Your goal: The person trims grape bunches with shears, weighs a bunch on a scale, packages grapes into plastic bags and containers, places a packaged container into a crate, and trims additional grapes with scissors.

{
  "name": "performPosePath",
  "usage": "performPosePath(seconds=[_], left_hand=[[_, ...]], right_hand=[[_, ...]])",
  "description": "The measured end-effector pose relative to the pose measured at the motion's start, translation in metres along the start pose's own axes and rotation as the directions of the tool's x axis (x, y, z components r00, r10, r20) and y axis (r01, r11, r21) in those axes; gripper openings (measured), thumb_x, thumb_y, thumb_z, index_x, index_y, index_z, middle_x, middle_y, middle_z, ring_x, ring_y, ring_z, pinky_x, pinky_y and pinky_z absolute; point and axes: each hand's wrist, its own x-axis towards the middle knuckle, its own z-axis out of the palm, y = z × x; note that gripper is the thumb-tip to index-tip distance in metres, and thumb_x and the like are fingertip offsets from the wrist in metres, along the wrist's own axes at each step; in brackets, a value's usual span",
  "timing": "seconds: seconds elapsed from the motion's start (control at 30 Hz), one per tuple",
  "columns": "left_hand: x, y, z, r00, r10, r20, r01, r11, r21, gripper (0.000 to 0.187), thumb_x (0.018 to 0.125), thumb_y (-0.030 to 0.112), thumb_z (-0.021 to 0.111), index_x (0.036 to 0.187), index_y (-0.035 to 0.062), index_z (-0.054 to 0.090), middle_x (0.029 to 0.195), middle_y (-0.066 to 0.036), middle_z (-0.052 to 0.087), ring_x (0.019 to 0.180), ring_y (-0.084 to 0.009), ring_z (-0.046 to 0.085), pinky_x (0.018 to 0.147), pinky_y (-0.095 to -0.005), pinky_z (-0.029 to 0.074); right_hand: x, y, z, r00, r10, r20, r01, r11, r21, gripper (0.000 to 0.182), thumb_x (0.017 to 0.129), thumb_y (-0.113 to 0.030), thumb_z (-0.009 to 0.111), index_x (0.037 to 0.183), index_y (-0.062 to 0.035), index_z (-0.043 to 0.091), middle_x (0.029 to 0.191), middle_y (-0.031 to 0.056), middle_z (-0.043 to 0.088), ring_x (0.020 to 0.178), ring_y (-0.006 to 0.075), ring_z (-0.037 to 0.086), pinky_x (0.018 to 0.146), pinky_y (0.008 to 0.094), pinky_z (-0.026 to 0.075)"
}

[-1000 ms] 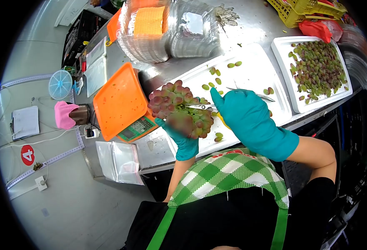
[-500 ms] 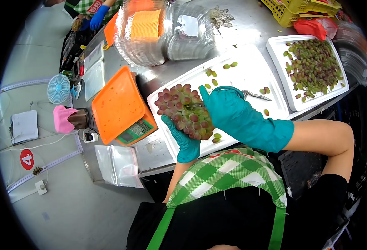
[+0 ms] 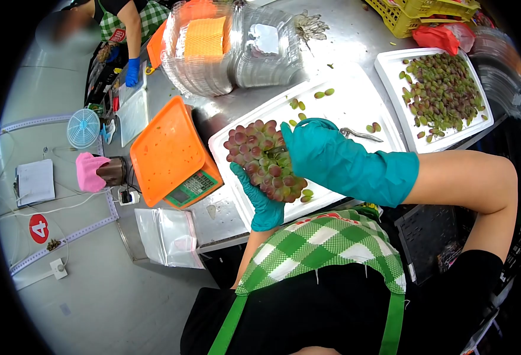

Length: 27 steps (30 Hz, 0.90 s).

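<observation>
In my left hand (image 3: 261, 204), gloved in teal, rests a bunch of reddish-green grapes (image 3: 259, 148), supported from below over a white tray (image 3: 231, 133). My right hand (image 3: 316, 151), in the same kind of glove, is closed against the right side of the bunch. Its fingertips are turned away, so whatever they grip is hidden. Just beyond the right hand a slim metal cutting tool (image 3: 361, 135) shows over the tray; part of it is covered by the glove. Several loose grapes (image 3: 324, 93) lie on the tray.
An orange scale (image 3: 168, 154) stands left of the tray, with plastic bags (image 3: 165, 236) nearer me. Stacked clear containers (image 3: 266, 50) are behind. A second white tray (image 3: 390, 62) of loose grapes sits right, near a yellow crate (image 3: 399, 18). Another person's blue-gloved hand (image 3: 132, 72) is far left.
My right elbow has swung outward and the right hand sits slightly lower against the bunch. The bunch has turned a little. The other person's blue-gloved hand has moved down to the far table.
</observation>
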Motion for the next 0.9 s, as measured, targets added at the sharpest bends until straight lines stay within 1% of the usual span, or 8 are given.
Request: performPosePath(seconds=[0.33,0.43,0.53,0.57,0.67,0.73,0.8,0.9], left_hand=[[0.001,-0.001,0.007,0.999,0.039,0.017,-0.040,0.998,0.049,0.070,0.080,0.060,0.035,0.131,0.0142,0.024,0.131,-0.009,0.031,0.119,-0.0263,0.033,0.099,-0.0403,0.031],[-0.002,0.003,0.016,0.999,0.030,-0.015,-0.028,0.995,0.093,0.070,0.080,0.061,0.034,0.131,0.0146,0.024,0.130,-0.009,0.032,0.118,-0.0262,0.035,0.098,-0.0409,0.032],[0.004,0.004,0.008,0.999,0.053,0.004,-0.053,0.996,0.076,0.070,0.080,0.061,0.034,0.131,0.0147,0.024,0.130,-0.009,0.034,0.117,-0.0261,0.036,0.098,-0.0407,0.032],[0.002,0.007,0.016,0.998,0.049,0.036,-0.053,0.994,0.096,0.070,0.079,0.061,0.035,0.131,0.0148,0.026,0.129,-0.008,0.035,0.116,-0.0259,0.037,0.098,-0.0398,0.032],[0.001,0.003,0.015,0.999,-0.009,-0.035,0.011,0.998,0.068,0.068,0.080,0.061,0.034,0.130,0.0147,0.028,0.130,-0.008,0.035,0.117,-0.0249,0.037,0.098,-0.0385,0.031],[-0.008,-0.001,0.017,0.993,-0.074,-0.092,0.083,0.991,0.104,0.064,0.082,0.058,0.033,0.128,0.0137,0.031,0.129,-0.007,0.036,0.117,-0.0234,0.037,0.099,-0.0367,0.029],[-0.003,-0.008,-0.006,0.995,-0.097,-0.028,0.098,0.994,0.047,0.062,0.082,0.057,0.034,0.125,0.0135,0.034,0.126,-0.007,0.039,0.115,-0.0228,0.039,0.097,-0.0360,0.032],[-0.005,-0.011,-0.016,0.994,-0.110,-0.002,0.109,0.989,0.104,0.060,0.082,0.058,0.034,0.122,0.0135,0.037,0.121,-0.006,0.043,0.110,-0.0221,0.043,0.094,-0.0346,0.036]], right_hand=[[-0.016,0.005,0.009,0.982,0.062,-0.176,-0.043,0.993,0.108,0.028,0.068,-0.007,0.054,0.092,0.0089,0.053,0.055,0.0050,0.048,0.052,0.0179,0.050,0.046,0.0300,0.039],[-0.028,0.015,-0.004,0.983,0.098,-0.156,-0.058,0.969,0.239,0.029,0.068,-0.007,0.053,0.094,0.0050,0.053,0.057,0.0041,0.048,0.053,0.0166,0.051,0.048,0.0293,0.040],[-0.039,0.027,-0.013,0.960,0.255,-0.118,-0.205,0.923,0.326,0.034,0.069,-0.008,0.052,0.102,-0.0005,0.052,0.061,0.0035,0.050,0.056,0.0160,0.052,0.049,0.0293,0.041],[-0.039,0.029,-0.015,0.954,0.301,-0.009,-0.284,0.909,0.304,0.043,0.067,-0.009,0.058,0.109,-0.0096,0.050,0.070,0.0032,0.053,0.063,0.0181,0.054,0.054,0.0295,0.042],[-0.027,0.030,0.000,0.886,0.402,-0.230,-0.122,0.681,0.722,0.054,0.061,-0.010,0.065,0.113,-0.0154,0.049,0.078,0.0021,0.053,0.070,0.0206,0.054,0.060,0.0308,0.044],[-0.010,0.023,0.006,0.912,0.354,-0.209,-0.068,0.631,0.773,0.059,0.059,-0.012,0.068,0.114,-0.0171,0.047,0.084,0.0046,0.053,0.079,0.0232,0.053,0.069,0.0329,0.043],[0.000,0.012,0.016,0.842,0.392,-0.371,0.042,0.638,0.769,0.052,0.061,-0.013,0.066,0.109,-0.0153,0.049,0.084,0.0054,0.052,0.079,0.0241,0.053,0.068,0.0330,0.043],[0.009,0.011,0.025,0.848,0.365,-0.383,0.065,0.647,0.760,0.043,0.062,-0.012,0.065,0.103,-0.0136,0.052,0.082,0.0057,0.053,0.076,0.0248,0.054,0.066,0.0335,0.045]])
